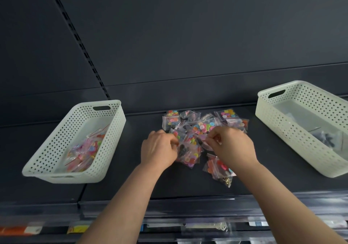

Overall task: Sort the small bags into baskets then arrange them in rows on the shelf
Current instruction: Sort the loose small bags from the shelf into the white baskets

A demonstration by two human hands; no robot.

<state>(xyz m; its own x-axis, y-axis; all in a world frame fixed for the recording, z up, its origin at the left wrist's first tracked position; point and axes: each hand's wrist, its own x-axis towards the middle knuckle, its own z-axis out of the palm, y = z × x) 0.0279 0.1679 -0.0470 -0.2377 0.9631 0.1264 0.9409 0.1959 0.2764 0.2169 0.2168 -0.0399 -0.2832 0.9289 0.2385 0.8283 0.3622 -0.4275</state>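
Both grips pinched shut, left hand [159, 147], right hand [230, 145], on heaped small bags [190, 149]

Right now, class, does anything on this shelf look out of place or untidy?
Yes. The small bags lie in a loose, overlapping heap mid-shelf, not in rows. One bag at the near edge holds metal bits rather than coloured buttons. The left basket also sits askew to the shelf edge.
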